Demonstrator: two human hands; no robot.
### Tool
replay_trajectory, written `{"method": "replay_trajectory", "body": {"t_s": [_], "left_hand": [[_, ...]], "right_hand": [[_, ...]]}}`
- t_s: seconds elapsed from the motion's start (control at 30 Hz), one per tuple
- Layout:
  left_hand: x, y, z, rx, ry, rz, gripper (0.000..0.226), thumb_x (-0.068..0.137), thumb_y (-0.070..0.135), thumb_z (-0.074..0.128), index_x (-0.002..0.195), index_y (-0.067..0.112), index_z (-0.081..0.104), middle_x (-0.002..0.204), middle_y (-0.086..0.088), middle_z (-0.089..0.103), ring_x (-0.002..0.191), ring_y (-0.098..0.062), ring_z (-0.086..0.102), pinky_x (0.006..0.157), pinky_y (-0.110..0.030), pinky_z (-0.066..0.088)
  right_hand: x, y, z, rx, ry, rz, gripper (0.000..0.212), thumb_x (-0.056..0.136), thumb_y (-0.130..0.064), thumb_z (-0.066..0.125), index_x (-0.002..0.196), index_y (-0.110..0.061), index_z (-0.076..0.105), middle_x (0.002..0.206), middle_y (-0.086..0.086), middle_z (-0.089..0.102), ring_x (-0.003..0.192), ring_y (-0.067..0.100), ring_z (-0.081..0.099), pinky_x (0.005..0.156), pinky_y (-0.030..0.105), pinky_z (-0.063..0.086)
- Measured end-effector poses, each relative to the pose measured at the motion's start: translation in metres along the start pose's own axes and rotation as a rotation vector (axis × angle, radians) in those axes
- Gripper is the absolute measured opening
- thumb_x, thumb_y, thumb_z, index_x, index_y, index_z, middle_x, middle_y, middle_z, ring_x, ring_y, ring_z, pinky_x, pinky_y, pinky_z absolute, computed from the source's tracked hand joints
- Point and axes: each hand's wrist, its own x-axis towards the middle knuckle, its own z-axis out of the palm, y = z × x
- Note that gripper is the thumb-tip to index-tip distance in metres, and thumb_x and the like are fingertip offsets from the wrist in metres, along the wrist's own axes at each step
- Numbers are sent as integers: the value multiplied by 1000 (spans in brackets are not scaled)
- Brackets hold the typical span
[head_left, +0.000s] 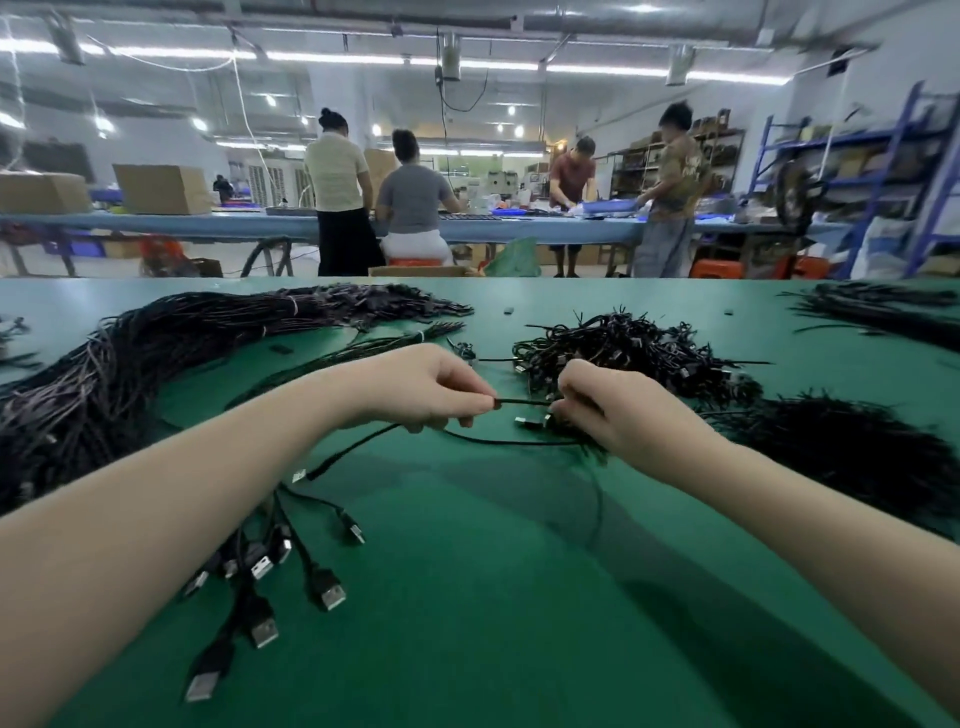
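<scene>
Nearest the lens, a fan of black USB plugs lies on the green table, partly under the left forearm, their leads running up toward the hands. Far left, a large tied bundle of black leads rests flat, well apart from the work.

Left hand: thumb and forefinger pinch a single black cable, the other fingers curled beneath. The cable spans the short gap between the hands, just above the table, and a lower strand sags to the surface below them.

Right hand: fingers curled over the cable's other end, with a metal connector showing just beside them. The back of the hand hides the exact grip.

Behind the right hand sits a tangled heap of short cables. Right of it lies a dark tuft of leads, and a further bundle lies at the far right.

Assessment: one cable appears to be drawn out and straightened between both hands, judged as sorting from the heap into the fan. The next move calls for keeping the pinch firm, freeing the sagging strand from neighbouring leads, and laying the plug in line with the others.
</scene>
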Motion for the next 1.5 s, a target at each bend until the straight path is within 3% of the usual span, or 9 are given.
{"method": "replay_trajectory", "body": {"t_s": [0.3, 0.43, 0.57, 0.7, 0.83, 1.13, 1.33, 1.43, 1.5], "left_hand": [[-23, -32, -9, -141, 200, -49, 14, 91, 22, 63, 94, 31, 73, 84, 8, 74, 63, -1, 61, 52, -15, 46], [-9, -4, 1, -238, 334, 48, 18, 83, 17, 74, 100, 22, 73, 76, 7, 73, 63, -4, 64, 53, -14, 47], [4, 18, 5, -930, 619, -35, 55, 78, 16, 77, 126, 3, 53, 98, -7, 71, 65, -8, 69, 58, -17, 53], [10, 30, 20, -834, 232, -159, 38, 95, 47, 50, 105, 13, 66, 95, -3, 72, 78, -17, 69, 76, -31, 55], [12, 30, 21, -785, 318, -114, 44, 101, 40, 36, 102, 13, 70, 96, -6, 74, 86, -21, 68, 89, -36, 53], [-19, 44, -29, -1350, 361, 108, 46, 104, 33, 28, 79, 16, 63, 62, 5, 62, 56, -8, 61, 53, -19, 51], [-39, 44, -33, -879, -156, 200, 44, 89, 40, 41, 55, 21, 62, 48, 8, 51, 43, -9, 48, 48, -20, 40], [-27, 39, -15, -497, -372, 18, 50, 91, 44, 37, 75, 17, 77, 79, -4, 74, 70, -18, 70, 60, -24, 52], [-16, 38, -2, -462, -296, -54, 56, 98, 45, 29, 90, 19, 78, 102, -5, 74, 95, -17, 71, 75, -25, 52]], "right_hand": [[4, -5, 7, 92, -137, 144, 40, 96, -39, 50, 134, -26, 48, 98, -9, 63, 62, -4, 46, 60, 19, 42], [30, -46, 12, 182, 60, 95, 26, 95, -43, 48, 103, -23, 63, 75, -8, 62, 64, 13, 57, 58, 28, 47], [46, -54, 8, 486, 324, 334, 27, 98, -34, 45, 86, -17, 63, 61, -7, 53, 51, 6, 44, 47, 22, 31], [43, -66, 11, 685, 409, 318, 24, 98, -33, 47, 82, -22, 60, 68, -7, 60, 58, 8, 51, 55, 26, 37], [41, -69, 15, 808, 285, 273, 23, 98, -32, 49, 87, -19, 65, 66, -11, 59, 49, 4, 47, 50, 22, 35], [18, -55, 35, 1110, -465, 235, 31, 99, -39, 47, 84, -24, 71, 61, -5, 46, 47, 12, 40, 46, 20, 37], [24, -34, 6, 1007, -172, 445, 35, 92, -44, 54, 74, -14, 56, 47, -9, 37, 42, 8, 30, 44, 20, 29], [28, -37, -23, 982, -67, 424, 34, 93, -42, 56, 73, -14, 57, 44, -11, 35, 40, 8, 29, 43, 22, 26], [30, -47, -36, 915, -65, 373, 34, 95, -41, 52, 75, -15, 60, 45, -12, 35, 39, 7, 30, 42, 21, 26]]}}
